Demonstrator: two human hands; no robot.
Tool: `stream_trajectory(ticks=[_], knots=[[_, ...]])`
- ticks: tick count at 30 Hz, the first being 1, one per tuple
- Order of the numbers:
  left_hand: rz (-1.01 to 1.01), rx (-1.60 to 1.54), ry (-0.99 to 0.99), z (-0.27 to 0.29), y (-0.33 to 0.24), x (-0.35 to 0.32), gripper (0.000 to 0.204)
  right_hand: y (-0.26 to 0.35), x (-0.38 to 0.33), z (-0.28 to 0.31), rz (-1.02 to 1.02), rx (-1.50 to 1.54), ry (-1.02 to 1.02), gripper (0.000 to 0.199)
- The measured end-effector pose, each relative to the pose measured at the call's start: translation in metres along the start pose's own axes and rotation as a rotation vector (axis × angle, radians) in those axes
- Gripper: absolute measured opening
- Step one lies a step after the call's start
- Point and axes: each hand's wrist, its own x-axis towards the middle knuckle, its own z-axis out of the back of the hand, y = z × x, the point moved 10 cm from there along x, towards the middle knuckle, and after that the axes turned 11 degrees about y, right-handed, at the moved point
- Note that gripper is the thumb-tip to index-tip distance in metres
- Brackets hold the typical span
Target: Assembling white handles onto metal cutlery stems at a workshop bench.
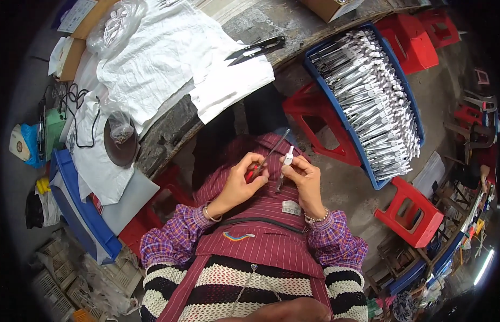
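Note:
Over my apron, my left hand point(241, 181) closes around a slim dark tool with a red handle point(252, 174). The tool's thin shaft slants up and to the right; I cannot make out what kind it is. My right hand point(306, 180) pinches a small white plastic piece point(288, 155) with a dark, narrow lower end. That piece stands nearly upright between thumb and fingers, close beside the tool's shaft. Whether the two touch is unclear. To the right, a blue tray point(380, 184) holds many slender white and metal pieces point(368, 102) heaped in rows.
The tray rests on a red stool point(320, 126); another red stool point(410, 212) stands lower right. On the worktable point(169, 131), white cloth point(148, 64) lies under black thread snips point(255, 51), plastic bags and a dark round dish point(121, 147). A blue bin point(81, 209) is at left.

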Motion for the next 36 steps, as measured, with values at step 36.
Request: stream_trajectory(ticks=[36], knots=[[-0.007, -0.066, -0.047, -0.001, -0.012, 0.007, 0.033, 0.014, 0.006, -0.029, -0.003, -0.053, 0.201, 0.017]])
